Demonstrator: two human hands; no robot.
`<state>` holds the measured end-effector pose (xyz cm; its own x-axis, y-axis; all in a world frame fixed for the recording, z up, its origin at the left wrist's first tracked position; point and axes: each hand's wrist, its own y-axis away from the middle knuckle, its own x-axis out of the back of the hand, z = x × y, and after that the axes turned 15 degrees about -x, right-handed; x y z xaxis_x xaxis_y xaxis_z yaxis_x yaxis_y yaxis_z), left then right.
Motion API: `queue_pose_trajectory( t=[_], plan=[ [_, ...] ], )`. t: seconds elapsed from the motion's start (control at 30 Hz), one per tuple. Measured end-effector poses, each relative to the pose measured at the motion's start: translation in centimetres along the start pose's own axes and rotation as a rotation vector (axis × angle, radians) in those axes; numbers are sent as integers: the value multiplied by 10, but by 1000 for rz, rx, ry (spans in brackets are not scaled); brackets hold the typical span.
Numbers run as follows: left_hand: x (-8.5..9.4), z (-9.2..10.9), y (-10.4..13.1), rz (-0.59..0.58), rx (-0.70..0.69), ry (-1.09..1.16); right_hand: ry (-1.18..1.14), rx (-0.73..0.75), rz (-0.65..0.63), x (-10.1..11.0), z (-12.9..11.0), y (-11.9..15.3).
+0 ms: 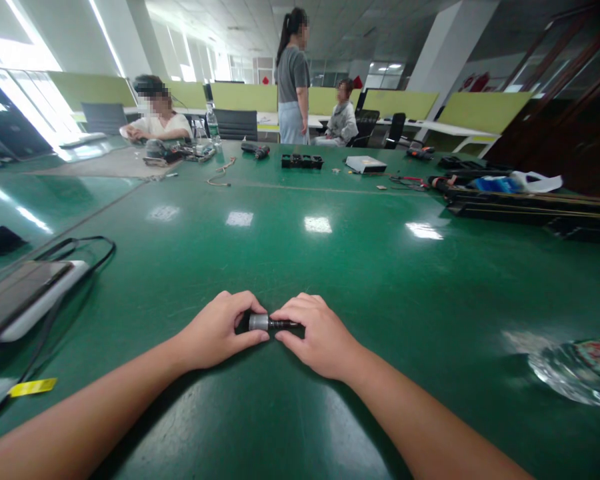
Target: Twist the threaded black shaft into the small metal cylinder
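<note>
On the green table in front of me lies a small rod-shaped tool with a thick silver-grey cylinder (pixel 259 323) at its left end and a thin black ribbed shaft (pixel 280 325) to the right. My left hand (pixel 219 331) curls around the cylinder, index finger along its far side and thumb on the near side. My right hand (pixel 324 335) is curved around the shaft from the other side, and its palm hides the shaft's right end. The fingertips of both hands almost meet at the middle. I cannot tell the tool's exact kind.
A phone (pixel 23 293) on a white box with black cables is at left. A clear plastic bottle (pixel 577 370) lies at right. Along the far side are a power drill (pixel 255 149), a black part (pixel 302 161), a silver box (pixel 365 164) and a long dark tray (pixel 525 207). Several people are beyond.
</note>
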<state>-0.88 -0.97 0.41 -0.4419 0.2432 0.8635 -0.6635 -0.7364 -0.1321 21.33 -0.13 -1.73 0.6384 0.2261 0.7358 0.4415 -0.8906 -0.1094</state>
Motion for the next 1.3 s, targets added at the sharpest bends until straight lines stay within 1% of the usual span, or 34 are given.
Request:
queue_pose_trajectory(
  t=[0.43,0.97,1.3],
  plan=[
    [-1,0,1,20,-52,-13,-4,1,1,0,2,-1],
    [0,0,1,24,-49,-20,-15,-22,18,0,2,0],
    [1,1,1,15,-55,-11,-17,-72,27,3,-2,1]
  ],
)
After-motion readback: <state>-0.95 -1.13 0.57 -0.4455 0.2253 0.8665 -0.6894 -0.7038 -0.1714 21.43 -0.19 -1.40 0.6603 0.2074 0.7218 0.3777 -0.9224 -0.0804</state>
